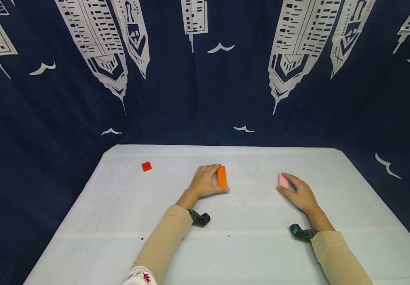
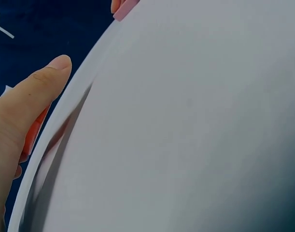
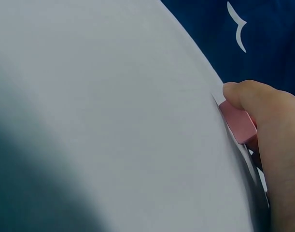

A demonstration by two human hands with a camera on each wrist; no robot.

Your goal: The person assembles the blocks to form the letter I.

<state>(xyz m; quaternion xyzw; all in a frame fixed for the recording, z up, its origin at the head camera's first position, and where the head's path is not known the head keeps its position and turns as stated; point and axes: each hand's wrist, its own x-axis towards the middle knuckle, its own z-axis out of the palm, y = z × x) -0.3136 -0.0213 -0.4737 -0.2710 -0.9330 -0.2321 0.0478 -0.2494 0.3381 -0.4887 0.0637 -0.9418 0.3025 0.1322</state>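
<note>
Orange block: an upright-looking oblong (image 1: 221, 176) near the middle of the white table's (image 1: 255, 249) far half, held in the person's left hand (image 1: 204, 183).
Left fingers: clamped on the orange block end to end, thumb at the near end, fingertips at the far one.
Pink block: a smaller piece (image 1: 283, 181) to the right, well apart from the orange one, in the right hand (image 1: 300, 194).
Right fingers: pinching the pink block, thumb on its near edge, fingers at its far side; whether either block bears on the tabletop cannot be told.
Red square: a small piece (image 1: 146, 166) lying left of the left hand, touched by neither.
Wrists: a dark device on the left (image 1: 200, 218) and another on the right (image 1: 302, 233).
Backdrop: navy cloth (image 1: 198, 99) with upside-down white skyscrapers.
Risk at the orange block: uneven pressure on its two ends could make it pivot or slip.
Risk at the pink block: a shallow fingertip hold might let it tip.
Risk at the red square: a wide leftward sweep could nudge it.
</note>
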